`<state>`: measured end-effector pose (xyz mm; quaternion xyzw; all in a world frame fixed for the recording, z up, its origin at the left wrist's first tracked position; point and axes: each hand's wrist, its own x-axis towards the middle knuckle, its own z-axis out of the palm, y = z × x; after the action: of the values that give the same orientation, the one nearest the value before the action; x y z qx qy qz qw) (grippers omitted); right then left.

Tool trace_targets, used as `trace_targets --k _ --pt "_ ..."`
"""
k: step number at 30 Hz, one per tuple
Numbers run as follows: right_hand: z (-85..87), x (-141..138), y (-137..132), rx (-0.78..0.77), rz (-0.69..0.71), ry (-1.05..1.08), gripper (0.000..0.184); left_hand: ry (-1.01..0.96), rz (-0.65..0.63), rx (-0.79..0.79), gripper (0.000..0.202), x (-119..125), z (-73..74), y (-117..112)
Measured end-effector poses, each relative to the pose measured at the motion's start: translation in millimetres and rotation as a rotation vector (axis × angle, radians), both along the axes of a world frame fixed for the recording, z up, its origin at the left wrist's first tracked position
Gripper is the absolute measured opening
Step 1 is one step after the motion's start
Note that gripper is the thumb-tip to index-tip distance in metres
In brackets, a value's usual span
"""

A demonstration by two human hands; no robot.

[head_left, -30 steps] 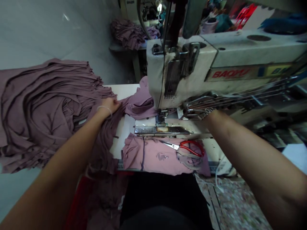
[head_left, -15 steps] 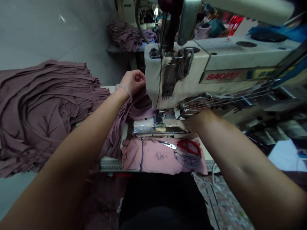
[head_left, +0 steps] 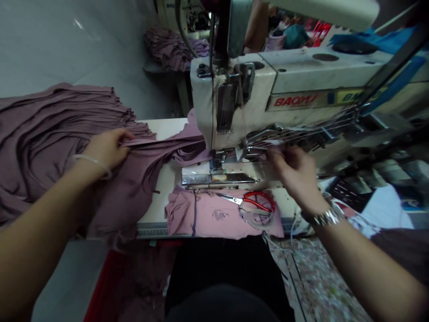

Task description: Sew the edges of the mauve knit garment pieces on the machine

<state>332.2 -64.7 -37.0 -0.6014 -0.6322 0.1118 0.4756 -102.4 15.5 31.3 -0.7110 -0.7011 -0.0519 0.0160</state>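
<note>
**Inspector:** Station report. State of the hands?

**Assistant:** The left hand (head_left: 107,150) is closed in a pinch on the edge of a mauve piece (head_left: 157,152) and holds it against the side of the mauve stack (head_left: 43,138). The right hand (head_left: 295,172) hangs just under the arm of the sewing machine (head_left: 295,85) with its fingers loosely curled. It is blurred, so I cannot tell whether it pinches anything.

**Inspector:** Position of the piece?

**Assistant:** It lies stretched across the tabletop (head_left: 164,127). One end is bunched beside the machine head, near the presser foot (head_left: 217,165). The other end is at the stack, in the left hand's grip.

**Inspector:** Progress?

**Assistant:** By my judgement this piece is away from the needle. The needle plate (head_left: 217,179) in front of the foot shows bare. No seam can be made out on the cloth, so I cannot confirm finished stitching. The stack is tall, and I cannot separate sewn layers from unsewn ones.

**Inspector:** Other items?

**Assistant:** The red-handled scissors (head_left: 254,201) lie untouched on a pink cloth (head_left: 208,214) at the near edge. A second mauve pile (head_left: 167,44) sits well apart on the station behind.
</note>
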Motion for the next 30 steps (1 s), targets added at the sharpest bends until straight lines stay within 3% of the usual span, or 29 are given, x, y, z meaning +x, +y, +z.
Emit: trace_targets --k 3,6,9,11,13,15,18,21,23,27,29,30 --pt "-0.6 6.7 -39.2 0.074 -0.016 0.155 0.02 -0.184 0.084 0.03 0.028 -5.2 5.5 -15.6" --pt "-8.6 10.1 -55.7 0.065 -0.042 0.355 0.014 -0.406 0.005 -0.004 0.038 5.8 -0.7 -27.3" --pt "-10.6 4.1 -52.2 -0.022 -0.002 0.277 0.029 -0.723 -0.08 0.026 0.04 26.5 -5.0 -36.3" --pt "-6.1 -2.7 -48.2 -0.042 0.043 0.148 0.029 -0.847 -0.071 0.04 0.04 39.4 -1.9 -42.8" --pt "-1.3 -7.7 -47.4 -0.039 0.066 0.083 0.023 -0.799 -0.018 0.03 0.038 46.3 3.8 -49.3" --pt "-0.9 -8.5 -49.5 -0.073 0.077 0.161 0.021 -0.655 0.054 0.014 0.038 44.1 6.9 -53.9" --pt "-9.8 -2.4 -53.1 -0.152 0.137 0.498 0.017 -0.57 0.123 -0.019 0.041 26.4 -1.4 -55.4" --pt "-18.1 7.0 -52.2 -0.166 0.171 0.871 0.017 -0.694 0.101 -0.086 0.045 5.9 -18.8 -53.3" --pt "-17.4 12.1 -49.5 -0.16 0.17 0.99 0.024 -0.757 0.146 -0.112 0.046 -1.5 -25.6 -52.7" --pt "-7.1 5.9 -44.9 -0.102 0.144 1.034 0.043 -0.719 0.347 0.0 0.04 6.3 -16.7 -55.2" --pt "-3.0 -9.9 -44.3 -0.021 0.072 0.923 0.036 -0.763 0.285 0.082 0.04 23.2 -9.3 -58.3" --pt "-1.7 -20.0 -44.0 0.001 0.091 0.783 0.029 -0.798 0.166 0.074 0.038 35.1 -7.9 -60.3"
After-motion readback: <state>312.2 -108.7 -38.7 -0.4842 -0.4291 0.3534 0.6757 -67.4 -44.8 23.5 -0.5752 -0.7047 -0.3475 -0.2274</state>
